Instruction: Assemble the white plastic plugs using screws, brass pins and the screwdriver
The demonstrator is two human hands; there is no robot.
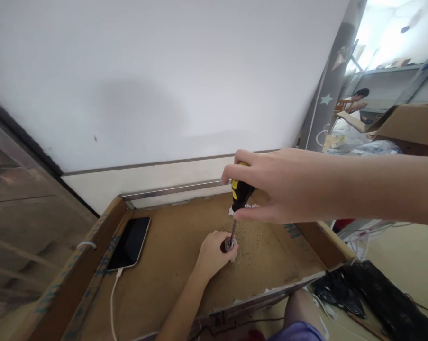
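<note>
My right hand [259,184] grips the black and yellow handle of a screwdriver [241,193], held nearly upright. Its metal shaft points down, with the tip at a small round part [229,244]. My left hand [215,251] pinches that part between thumb and fingers on the brown cardboard surface [178,255]. Dark specks lie scattered on the cardboard to the right of the part. Some small white pieces [252,206] sit behind the screwdriver, partly hidden by my right hand.
A phone [130,243] with a white cable lies at the left of the cardboard-lined tray. A white wall [171,85] rises behind. Far right, a person [358,98] sits beyond an open cardboard box [413,124]. A black bag [387,298] lies lower right.
</note>
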